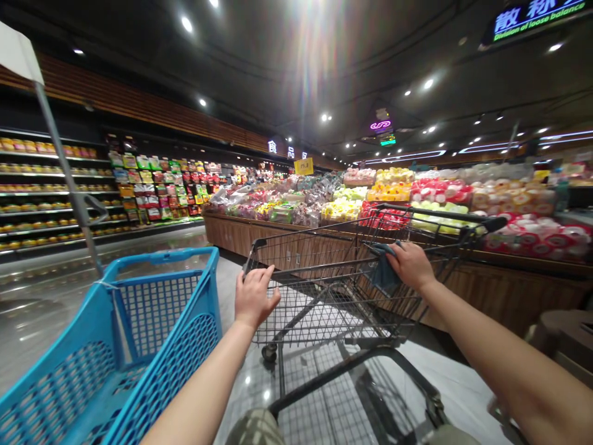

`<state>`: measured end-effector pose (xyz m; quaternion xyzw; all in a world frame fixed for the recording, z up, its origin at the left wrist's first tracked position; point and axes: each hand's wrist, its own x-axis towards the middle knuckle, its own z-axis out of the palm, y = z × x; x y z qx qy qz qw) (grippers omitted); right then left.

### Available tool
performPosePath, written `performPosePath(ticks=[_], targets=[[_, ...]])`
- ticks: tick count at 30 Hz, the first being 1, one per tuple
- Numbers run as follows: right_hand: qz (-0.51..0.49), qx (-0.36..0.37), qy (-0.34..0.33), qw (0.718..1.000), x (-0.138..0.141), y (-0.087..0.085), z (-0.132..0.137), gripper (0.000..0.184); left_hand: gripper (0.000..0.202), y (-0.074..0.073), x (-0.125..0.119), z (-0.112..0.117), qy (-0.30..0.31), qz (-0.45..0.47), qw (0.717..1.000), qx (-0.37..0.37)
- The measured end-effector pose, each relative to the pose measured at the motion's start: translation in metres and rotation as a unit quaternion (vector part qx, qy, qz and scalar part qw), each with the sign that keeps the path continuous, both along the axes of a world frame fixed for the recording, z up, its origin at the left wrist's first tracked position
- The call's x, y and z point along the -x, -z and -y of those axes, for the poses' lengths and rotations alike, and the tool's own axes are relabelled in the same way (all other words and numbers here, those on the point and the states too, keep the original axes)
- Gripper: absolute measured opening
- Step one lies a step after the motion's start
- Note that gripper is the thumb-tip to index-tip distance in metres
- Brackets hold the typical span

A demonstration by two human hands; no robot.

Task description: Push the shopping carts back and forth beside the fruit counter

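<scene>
A dark metal shopping cart (301, 270) stands side-on in front of me, its wire basket showing nothing inside. My left hand (254, 298) rests at the cart's near left corner, fingers curled over the rim and thumb out to the side. At the rim farther right, my right hand (411, 264) is closed on a dark blue cloth (383, 272). The cloth hangs down against the wires below my fingers. Part of the rim is hidden under both hands.
A blue plastic basket cart (160, 256) stands close on my left, beside a metal pole (69, 167). Beyond the shopping cart is a wood-panelled display (278, 238) heaped with bagged goods. Stocked shelves (50, 191) line the left wall. A dark brown object (563, 337) sits at the right.
</scene>
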<state>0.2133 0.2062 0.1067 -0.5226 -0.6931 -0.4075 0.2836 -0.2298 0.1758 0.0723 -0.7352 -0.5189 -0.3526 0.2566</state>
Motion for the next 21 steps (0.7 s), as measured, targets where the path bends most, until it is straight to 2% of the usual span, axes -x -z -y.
performPosePath(ticks=[4, 6, 8, 11, 17, 19, 21], targets=[[-0.072, -0.029, 0.068, 0.995, -0.011, 0.002, -0.006, 0.042, 0.051, 0.001, -0.019, 0.007, 0.003, 0.031, 0.999, -0.006], [-0.108, -0.044, 0.103, 0.988, -0.004, 0.004, -0.006, 0.041, 0.052, 0.001, -0.028, 0.011, 0.013, 0.040, 0.999, -0.009], [-0.117, -0.042, 0.106, 0.987, 0.011, 0.005, -0.004, 0.039, 0.052, 0.002, -0.037, 0.013, 0.021, 0.048, 0.999, -0.012], [-0.104, -0.019, 0.058, 0.993, 0.052, 0.008, 0.003, 0.035, 0.054, 0.003, -0.047, 0.014, 0.028, 0.058, 0.998, -0.012], [-0.116, 0.003, -0.060, 0.991, 0.161, 0.015, 0.018, 0.028, 0.056, 0.005, -0.058, 0.015, 0.037, 0.046, 0.998, -0.011], [-0.107, 0.009, -0.082, 0.991, 0.176, 0.014, 0.021, 0.025, 0.055, 0.006, -0.057, 0.014, 0.039, 0.034, 0.999, -0.013], [-0.069, 0.016, -0.104, 0.992, 0.172, 0.013, 0.020, 0.025, 0.053, 0.007, -0.053, 0.011, 0.041, 0.021, 0.999, -0.015]])
